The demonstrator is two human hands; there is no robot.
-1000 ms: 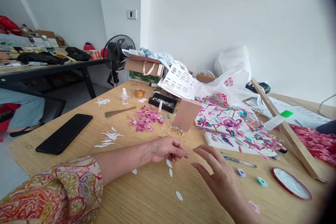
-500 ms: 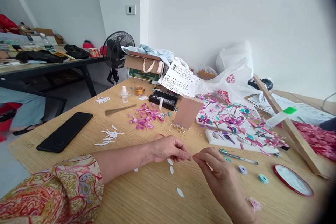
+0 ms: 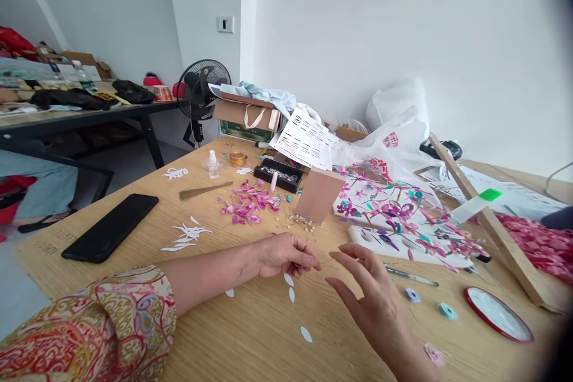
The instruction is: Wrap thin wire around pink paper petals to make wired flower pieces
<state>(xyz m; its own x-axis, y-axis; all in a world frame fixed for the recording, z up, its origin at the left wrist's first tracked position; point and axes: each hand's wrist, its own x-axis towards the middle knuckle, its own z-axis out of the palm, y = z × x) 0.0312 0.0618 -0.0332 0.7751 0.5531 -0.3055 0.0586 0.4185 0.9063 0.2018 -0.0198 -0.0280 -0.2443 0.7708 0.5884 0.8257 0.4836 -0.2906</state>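
Hands low over a wooden table (image 3: 250, 346), close together, near the front edge.

Left hand (image 3: 286, 256): lying on its side on the wood, thumb and first finger pinched tight. Too small to see what sits in the pinch, if anything. Arm flat on the table, likely to keep the hand steady for tiny work.

Right hand (image 3: 371, 298): just to the right, not touching the left one. Fingers spread wide and lifted a little, holding nothing.

White paper petals (image 3: 289, 279): lying flat on the wood, right under and just near of the left hand, easy to reach. More white paper cut-outs (image 3: 190, 233) further left, beside a black phone (image 3: 110, 227) lying face down.

Further away, all within arm's reach: a heap of pink petals (image 3: 248, 206), small pearl beads (image 3: 302, 224), a brown box (image 3: 319, 196), a little glue bottle (image 3: 212, 164), a spool of gold wire (image 3: 237, 159) and a black tray (image 3: 278, 175). To the right, a white foam board (image 3: 358, 233) stuck full of pink and teal flowers, maybe to hold them upright. Tweezers (image 3: 409, 276) and a red lid (image 3: 496, 313) nearby.

Writing: red print on a white plastic bag (image 3: 394, 137), too small to read. Rows of black marks on a paper sheet (image 3: 304, 140), no words to make out.
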